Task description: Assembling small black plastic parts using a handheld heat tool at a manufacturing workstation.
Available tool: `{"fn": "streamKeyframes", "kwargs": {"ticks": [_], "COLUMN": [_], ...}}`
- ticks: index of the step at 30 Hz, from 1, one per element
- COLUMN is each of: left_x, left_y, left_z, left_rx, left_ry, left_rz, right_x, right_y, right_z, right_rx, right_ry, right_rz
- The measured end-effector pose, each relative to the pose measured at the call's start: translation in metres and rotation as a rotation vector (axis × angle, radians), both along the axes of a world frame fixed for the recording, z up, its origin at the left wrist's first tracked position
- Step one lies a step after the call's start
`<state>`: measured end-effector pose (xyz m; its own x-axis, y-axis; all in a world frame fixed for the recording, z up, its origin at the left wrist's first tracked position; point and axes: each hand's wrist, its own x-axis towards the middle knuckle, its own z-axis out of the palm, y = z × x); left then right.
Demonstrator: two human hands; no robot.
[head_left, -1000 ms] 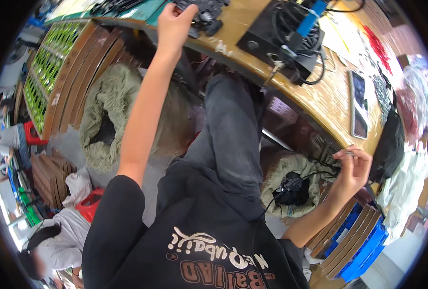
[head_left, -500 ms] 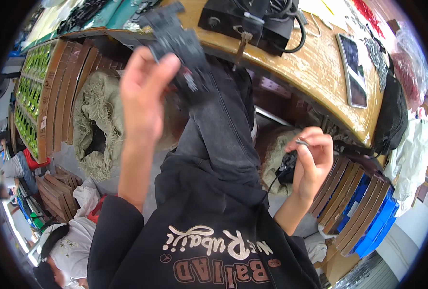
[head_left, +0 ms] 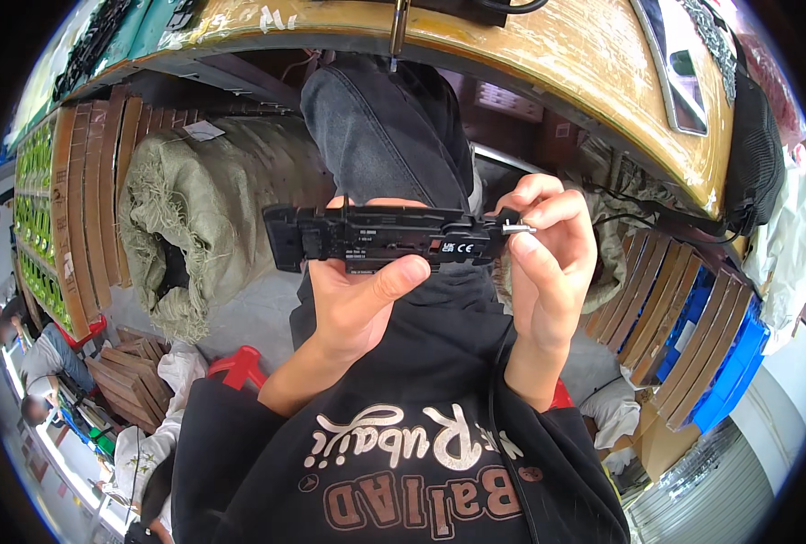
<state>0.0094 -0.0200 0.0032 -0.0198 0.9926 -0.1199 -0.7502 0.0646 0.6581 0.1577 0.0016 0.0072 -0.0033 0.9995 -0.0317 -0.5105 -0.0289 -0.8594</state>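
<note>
A long black plastic housing [head_left: 389, 234] with small white print lies level across my lap, held up in front of my trousers. My left hand [head_left: 353, 304] grips it from below, the thumb along its near edge and the fingers mostly hidden behind it. At the housing's right end, my right hand [head_left: 555, 258] pinches a small silver metal pin [head_left: 518, 228] between thumb and fingers. The pin touches or nearly touches that end; I cannot tell whether it sits inside.
Ahead is a wooden workbench [head_left: 548, 45] with a slim rectangular device [head_left: 684, 100] on it and a metal rod [head_left: 399, 36] at its edge. A woven sack [head_left: 231, 199] stands left, beside stacked brown trays [head_left: 86, 208]. Blue crates [head_left: 729, 372] are at right, a red stool [head_left: 237, 364] lower left.
My left hand has brought the black housing down from near the bench to in front of my lap. My right hand has moved up and left, bringing the pin to its end.
</note>
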Motion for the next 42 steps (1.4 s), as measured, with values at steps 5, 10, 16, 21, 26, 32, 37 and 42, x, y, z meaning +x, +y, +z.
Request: {"fn": "streamKeyframes", "kwargs": {"ticks": [5, 10, 16, 21, 26, 32, 37, 42], "left_x": [0.000, 0.000, 0.001, -0.004, -0.009, 0.000, -0.003, -0.012], "left_y": [-0.002, -0.004, -0.002, 0.000, 0.003, 0.006, 0.003, 0.006], "left_z": [-0.003, -0.002, -0.005, -0.008, -0.013, -0.028, -0.030, -0.030], "left_rx": [0.068, 0.081, 0.155, 0.239, 0.341, 0.173, -0.501, -0.226], "left_ry": [0.006, -0.004, 0.019, 0.108, 0.024, 0.022, -0.412, -0.992], "left_rz": [-0.014, -0.007, 0.021, -0.009, -0.084, -0.219, -0.767, -1.067], "right_x": [-0.001, -0.004, -0.008, -0.010, -0.007, -0.006, 0.004, 0.010], "right_y": [-0.002, -0.001, -0.003, -0.003, -0.005, -0.003, 0.003, 0.007], "right_z": [0.000, -0.001, -0.002, 0.000, -0.003, -0.004, -0.012, -0.018], "right_rx": [-0.002, -0.009, 0.012, -0.012, 0.011, 0.091, 0.381, 0.403], "right_ry": [0.049, 0.112, 0.152, 0.220, 0.199, 0.151, -0.114, -0.030], "right_rz": [0.062, 0.069, 0.047, 0.036, 0.065, 0.045, 0.142, 0.246]}}
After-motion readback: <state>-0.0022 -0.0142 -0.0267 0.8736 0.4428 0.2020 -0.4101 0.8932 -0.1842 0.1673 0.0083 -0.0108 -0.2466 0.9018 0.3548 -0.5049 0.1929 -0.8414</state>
